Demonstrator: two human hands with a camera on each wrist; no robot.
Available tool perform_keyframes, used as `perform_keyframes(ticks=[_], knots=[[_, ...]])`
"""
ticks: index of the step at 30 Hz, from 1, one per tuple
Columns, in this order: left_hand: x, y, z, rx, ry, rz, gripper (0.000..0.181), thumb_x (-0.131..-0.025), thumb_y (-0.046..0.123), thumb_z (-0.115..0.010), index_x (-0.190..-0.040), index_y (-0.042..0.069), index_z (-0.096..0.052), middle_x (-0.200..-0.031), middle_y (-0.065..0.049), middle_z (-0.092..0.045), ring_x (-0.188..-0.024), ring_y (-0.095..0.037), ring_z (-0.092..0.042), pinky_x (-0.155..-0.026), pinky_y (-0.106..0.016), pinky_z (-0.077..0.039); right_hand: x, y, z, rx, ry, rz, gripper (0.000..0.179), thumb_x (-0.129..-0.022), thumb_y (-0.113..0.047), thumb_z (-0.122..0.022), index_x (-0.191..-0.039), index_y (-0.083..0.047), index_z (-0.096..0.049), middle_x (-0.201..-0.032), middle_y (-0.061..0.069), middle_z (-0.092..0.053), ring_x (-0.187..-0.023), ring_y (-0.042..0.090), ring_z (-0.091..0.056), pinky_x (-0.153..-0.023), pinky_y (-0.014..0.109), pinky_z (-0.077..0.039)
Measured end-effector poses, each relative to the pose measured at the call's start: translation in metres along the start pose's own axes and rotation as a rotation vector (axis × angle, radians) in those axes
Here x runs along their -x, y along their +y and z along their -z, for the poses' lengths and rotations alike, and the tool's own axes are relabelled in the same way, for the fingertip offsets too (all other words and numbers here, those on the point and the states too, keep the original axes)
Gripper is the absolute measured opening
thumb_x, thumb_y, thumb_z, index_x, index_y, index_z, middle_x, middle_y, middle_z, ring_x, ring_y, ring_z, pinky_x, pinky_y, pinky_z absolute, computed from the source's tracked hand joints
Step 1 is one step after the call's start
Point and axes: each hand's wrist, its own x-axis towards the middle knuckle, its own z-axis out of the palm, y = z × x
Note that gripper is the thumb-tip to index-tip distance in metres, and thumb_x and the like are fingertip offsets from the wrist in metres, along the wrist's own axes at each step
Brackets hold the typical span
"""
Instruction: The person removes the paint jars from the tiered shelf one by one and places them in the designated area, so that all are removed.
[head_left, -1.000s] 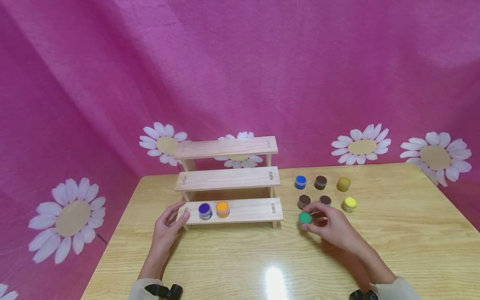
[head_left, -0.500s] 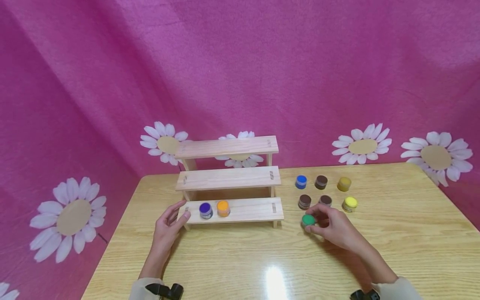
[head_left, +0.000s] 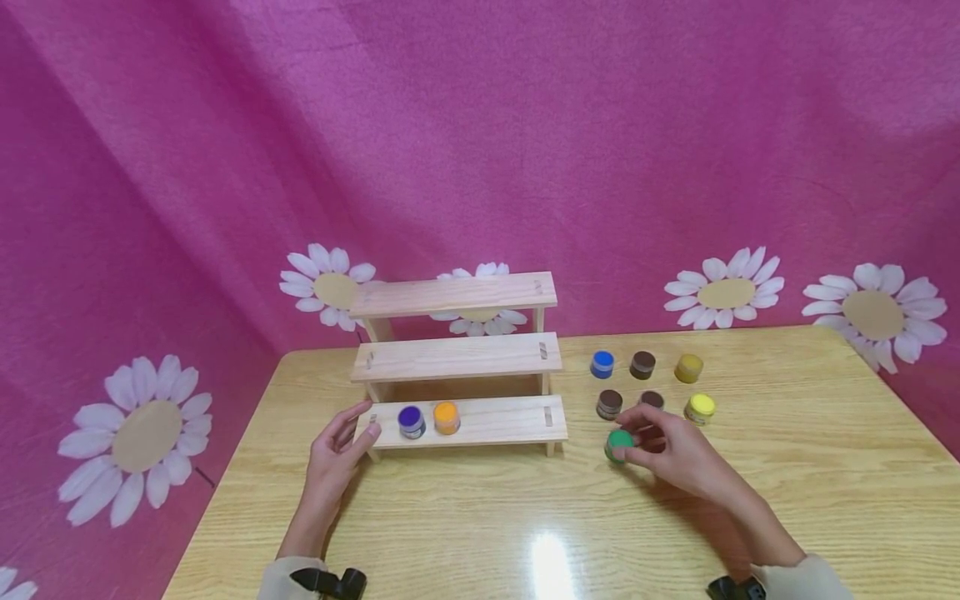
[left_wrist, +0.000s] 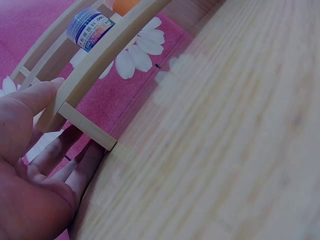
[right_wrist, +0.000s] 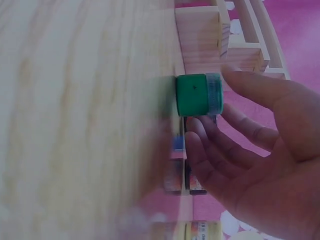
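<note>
My left hand (head_left: 332, 454) holds the left end of a three-tier wooden rack (head_left: 495, 423). In the left wrist view its thumb lies on the lowest shelf's end, with the other fingers around the leg below. A purple paint jar (head_left: 411, 422) and an orange paint jar (head_left: 446, 417) stand on that shelf. To the right of the rack, my right hand (head_left: 678, 454) holds a green paint jar (head_left: 620, 439) between thumb and fingers. The right wrist view shows the green jar upright, its base at the tabletop and the thumb tip by the lid.
Behind my right hand stand more paint jars: blue (head_left: 602, 364), several dark brown ones, an ochre one (head_left: 688, 368) and a yellow one (head_left: 701, 408). A pink cloth (head_left: 600, 167) with daisies hangs behind the wooden table (head_left: 465, 517).
My right hand has moved the green jar slightly right and toward me, lowering it to the tabletop. The left hand and the rack have stayed where they were.
</note>
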Motion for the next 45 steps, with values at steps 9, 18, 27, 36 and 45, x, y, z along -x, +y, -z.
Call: perform_keyframes(ticks=[9,18,27,36,45], knots=[[0.001,0.001,-0.001,-0.002,-0.011,-0.006,0.052,-0.098,0.023,-0.073,-0.144,0.007,-0.057,-0.156,-0.011,-0.047,-0.151,-0.029,-0.031,-0.121,-0.046,-0.031,0.002,-0.007,0.002,-0.037,0.076,0.039,0.027,-0.091,-0.006,-0.078,-0.114,0.005,-0.067,-0.102,0.014,-0.073,-0.086,0.014,-0.070,-0.075,0.028,-0.062],[0.000,-0.002,0.000,0.017,0.010,-0.004,0.050,-0.097,0.020,-0.074,-0.143,0.009,-0.058,-0.150,-0.010,-0.054,-0.140,-0.021,-0.047,-0.106,-0.023,-0.047,-0.006,-0.029,-0.007,-0.054,0.123,0.096,0.022,-0.093,-0.008,-0.077,-0.112,-0.001,-0.070,-0.106,0.013,-0.073,-0.091,0.016,-0.070,-0.076,0.029,-0.062],[-0.001,-0.004,-0.001,0.053,0.019,-0.018,0.048,-0.097,0.012,-0.073,-0.142,0.006,-0.059,-0.146,-0.014,-0.057,-0.115,0.000,-0.060,-0.093,-0.017,-0.053,-0.017,-0.042,-0.021,-0.072,0.122,0.165,0.019,-0.093,-0.006,-0.076,-0.111,-0.007,-0.071,-0.108,0.007,-0.072,-0.095,0.022,-0.072,-0.078,0.032,-0.062],[0.000,-0.003,-0.001,0.043,0.019,-0.008,0.048,-0.097,0.014,-0.073,-0.142,0.007,-0.059,-0.147,-0.011,-0.056,-0.120,-0.001,-0.057,-0.096,-0.015,-0.051,-0.036,-0.058,-0.047,-0.126,0.060,0.211,0.024,-0.092,-0.003,-0.077,-0.114,0.000,-0.068,-0.106,0.012,-0.072,-0.095,0.025,-0.070,-0.082,0.037,-0.062],[0.000,-0.003,-0.001,0.046,0.011,-0.006,0.048,-0.097,0.015,-0.073,-0.143,0.008,-0.059,-0.149,-0.009,-0.055,-0.131,-0.012,-0.052,-0.096,-0.014,-0.049,-0.052,-0.068,-0.079,-0.178,0.062,0.220,0.028,-0.091,-0.006,-0.078,-0.118,-0.004,-0.067,-0.103,0.007,-0.072,-0.093,0.020,-0.070,-0.081,0.034,-0.061]])
